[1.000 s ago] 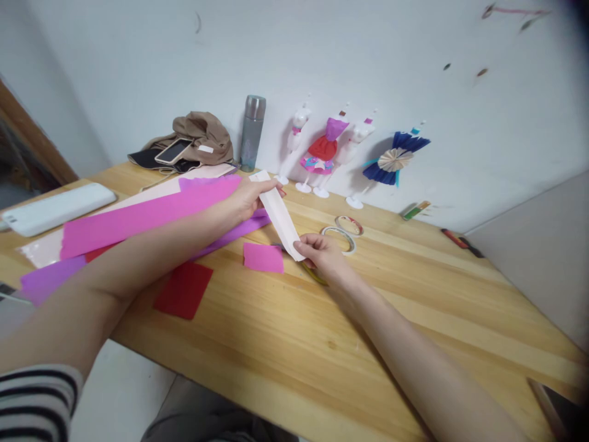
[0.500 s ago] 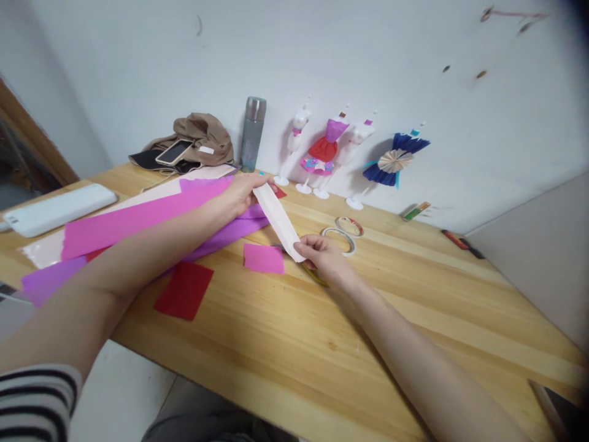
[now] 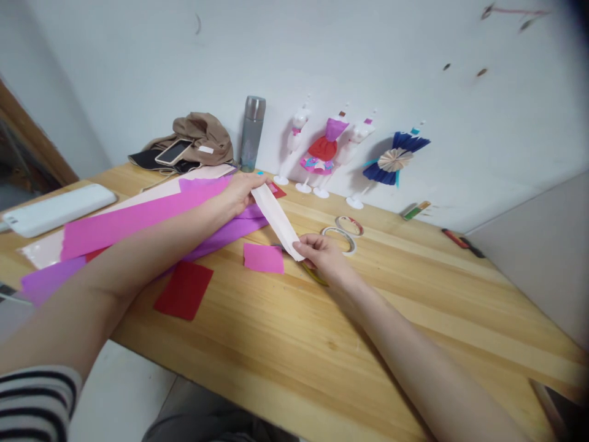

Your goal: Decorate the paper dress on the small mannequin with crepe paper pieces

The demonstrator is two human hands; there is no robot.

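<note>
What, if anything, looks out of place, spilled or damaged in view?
No spill shows, and the white strip between the left hand and right hand shows no tear. The long coloured sheets overlap askew on the left. Dark marks mar the wall at upper right; their cause isn't clear.

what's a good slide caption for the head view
Left hand and right hand hold a pale, narrow, paper-like strip between them over a light-brown wooden table.

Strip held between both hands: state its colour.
The strip is pale, pinkish white, as the head view shows.
</note>
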